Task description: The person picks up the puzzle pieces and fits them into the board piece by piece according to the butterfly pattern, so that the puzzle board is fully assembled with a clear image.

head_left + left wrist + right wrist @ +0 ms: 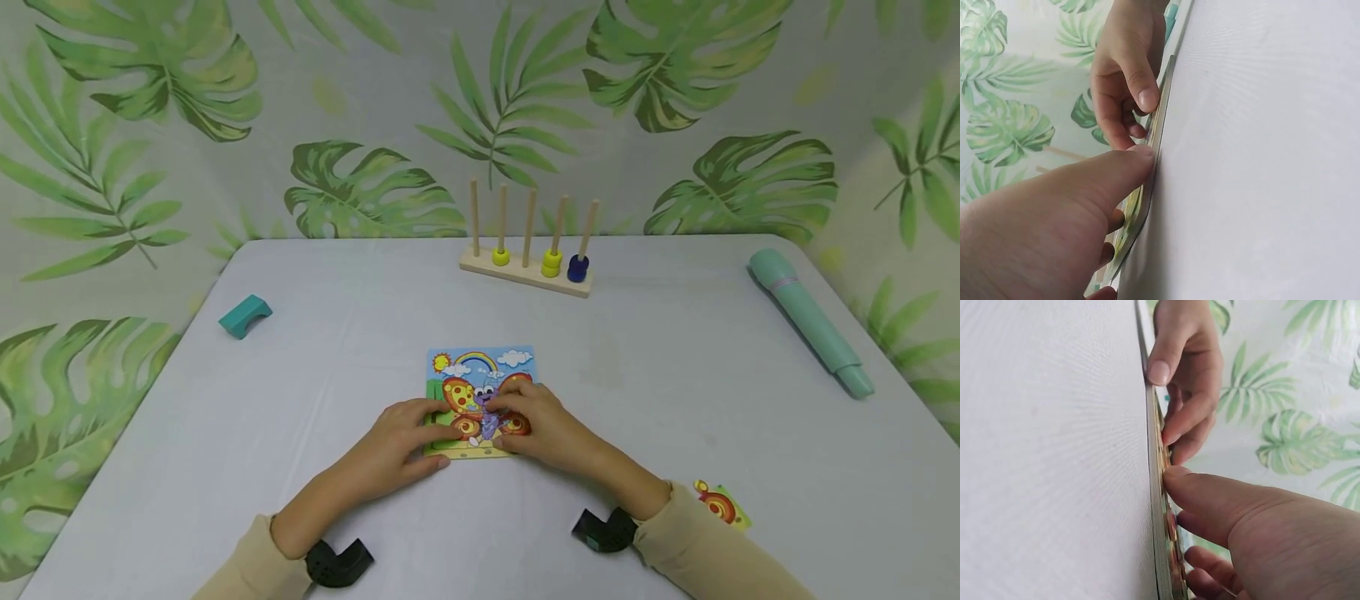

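A jigsaw puzzle (480, 362) with a butterfly, a rainbow and a sun lies flat on the table in front of the person. The left hand (408, 437) rests at its left side, fingertips on the picture and thumb by the lower left edge. Across the right part of the picture reaches the right hand (551, 425), its fingertips and thumb touching the pieces near the butterfly's body. Both wrist views show the puzzle edge-on, with the left thumb (1132, 164) and right thumb (1188, 481) against it. Part of the right wing is hidden under the right hand.
Beside the right sleeve lies a loose puzzle piece (722, 505). A wooden peg stand (525, 271) with yellow and dark blue beads stands at the back. A teal arch block (245, 316) is at the left, and a mint-green tube-shaped object (813, 325) at the right.
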`<state>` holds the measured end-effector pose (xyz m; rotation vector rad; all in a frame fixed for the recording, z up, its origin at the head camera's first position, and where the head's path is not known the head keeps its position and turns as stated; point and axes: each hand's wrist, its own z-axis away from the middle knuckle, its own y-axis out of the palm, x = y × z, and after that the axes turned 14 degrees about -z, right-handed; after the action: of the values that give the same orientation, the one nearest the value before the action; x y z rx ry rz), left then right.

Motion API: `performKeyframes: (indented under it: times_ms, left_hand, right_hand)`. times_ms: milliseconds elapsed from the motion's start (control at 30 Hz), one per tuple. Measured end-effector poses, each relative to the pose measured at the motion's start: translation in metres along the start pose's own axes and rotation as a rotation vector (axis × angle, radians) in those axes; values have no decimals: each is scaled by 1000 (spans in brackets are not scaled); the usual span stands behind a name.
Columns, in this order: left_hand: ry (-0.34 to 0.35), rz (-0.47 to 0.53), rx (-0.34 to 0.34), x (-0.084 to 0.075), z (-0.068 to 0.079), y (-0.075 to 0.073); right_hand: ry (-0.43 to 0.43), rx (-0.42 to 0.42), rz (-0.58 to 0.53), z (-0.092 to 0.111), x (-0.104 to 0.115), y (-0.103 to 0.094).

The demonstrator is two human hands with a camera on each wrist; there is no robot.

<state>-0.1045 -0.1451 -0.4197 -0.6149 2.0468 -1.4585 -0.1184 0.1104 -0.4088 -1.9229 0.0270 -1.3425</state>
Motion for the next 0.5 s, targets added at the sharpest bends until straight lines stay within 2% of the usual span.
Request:
performKeyframes:
  times_ms: [100, 333, 500]
  left_hand:
    - [15, -5, -17, -1, -3, 1]
    - [48, -76, 39, -1, -7, 1]
    - [42, -73, 71, -2, -8, 0]
  right_hand:
    - [9, -16, 50, 1, 0, 0]
    - [33, -13, 52, 0, 0, -1]
    - [53, -1, 66, 0, 2, -1]
